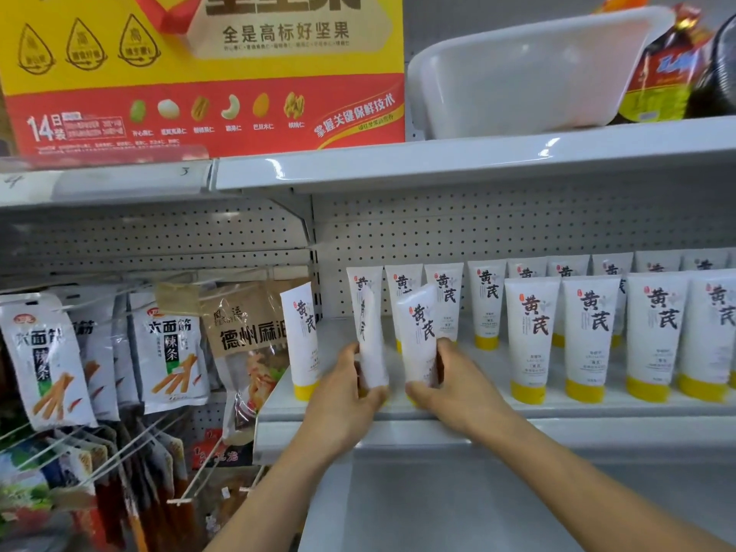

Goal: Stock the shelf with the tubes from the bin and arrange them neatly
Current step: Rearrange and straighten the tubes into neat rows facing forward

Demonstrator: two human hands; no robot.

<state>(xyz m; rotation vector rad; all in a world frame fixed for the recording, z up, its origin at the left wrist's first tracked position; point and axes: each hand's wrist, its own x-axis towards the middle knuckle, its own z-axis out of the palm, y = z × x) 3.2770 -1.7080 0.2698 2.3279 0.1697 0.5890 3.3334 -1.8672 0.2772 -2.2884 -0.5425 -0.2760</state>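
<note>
Both hands are at the shelf [577, 410] front: my left hand [346, 396] holds one tilted tube [372, 340], my right hand [454, 384] fingers [446, 352] curl around a second tube [420, 332]. Stocked tubes [531, 332] stand at 3 o'clock, the bin [517, 73] at 1 o'clock.

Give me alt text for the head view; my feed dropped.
The left hand grips one white plastic yellow-capped tube, the right hand a second tube, both tilted at the front left of a white metal shelf. Matching tubes stand cap-down in rows to the right; snack packets hang further left.
</note>
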